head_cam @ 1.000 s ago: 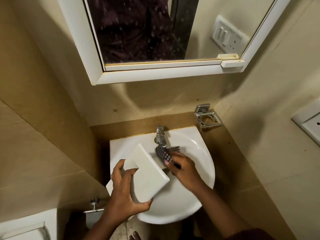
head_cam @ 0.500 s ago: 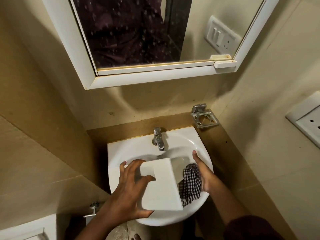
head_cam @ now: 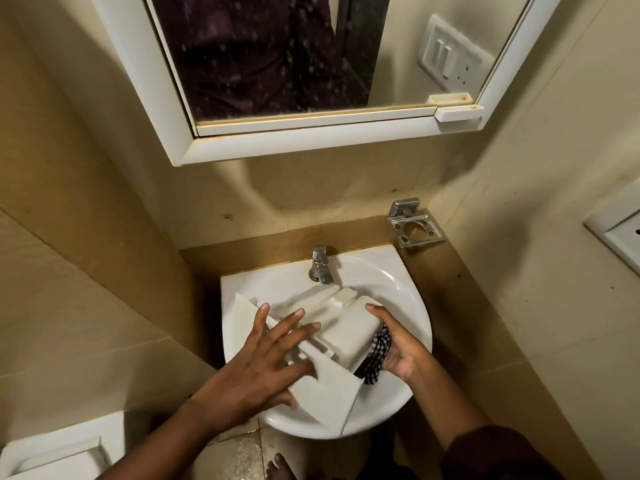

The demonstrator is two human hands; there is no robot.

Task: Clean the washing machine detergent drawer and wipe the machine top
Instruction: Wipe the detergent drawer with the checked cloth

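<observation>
Over the sink (head_cam: 398,292), left hand (head_cam: 263,362) presses the drawer (head_cam: 343,337), fingers (head_cam: 289,322) wide; right hand (head_cam: 398,351) grips drawer and cloth (head_cam: 377,356).

Dim, warm-toned, lit from overhead. Soft shadow under the mirror cabinet (head_cam: 311,140), faint sheen on the basin (head_cam: 412,299). Bowed at the edges, slightly blurred around the left hand (head_cam: 263,362).

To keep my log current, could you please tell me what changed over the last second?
The left hand turned the drawer compartments-up; the right hand brought the checked cloth from the tap down to its right end. The sink and tap stayed put.
</observation>
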